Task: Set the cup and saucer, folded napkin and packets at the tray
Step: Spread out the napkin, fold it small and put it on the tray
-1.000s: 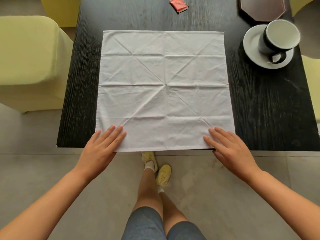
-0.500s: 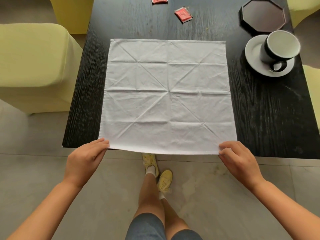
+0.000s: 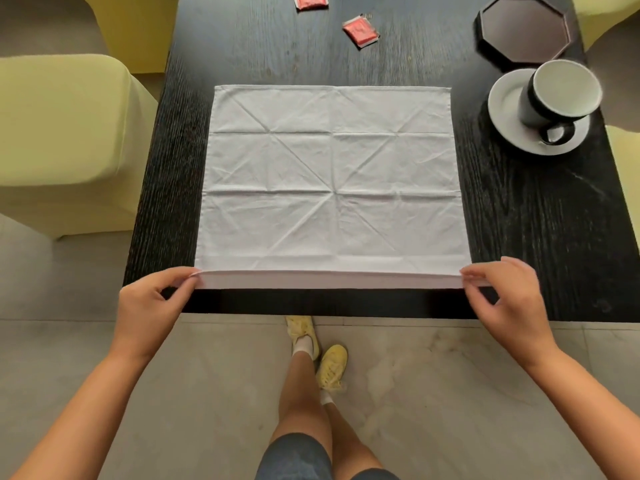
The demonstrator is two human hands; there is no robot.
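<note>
A white creased napkin (image 3: 330, 174) lies spread on the black table (image 3: 540, 237). Its near edge is lifted and turned over a little. My left hand (image 3: 149, 306) pinches the near left corner and my right hand (image 3: 509, 299) pinches the near right corner. A dark cup with a white inside (image 3: 561, 95) stands on a grey saucer (image 3: 505, 109) at the right. Behind it lies a dark octagonal tray (image 3: 524, 27). Two red packets (image 3: 360, 31) (image 3: 311, 0) lie at the far side of the table.
Yellow-green upholstered seats (image 3: 62, 140) stand to the left of the table, and more yellow-green upholstery (image 3: 627, 157) shows at the right edge. My legs and yellow shoes (image 3: 332, 365) are on the pale tiled floor below the table's near edge.
My hands went from lying flat on the napkin's near corners to pinching them. The near edge is now raised and folded slightly away from me. The view has tilted so more of the far table shows.
</note>
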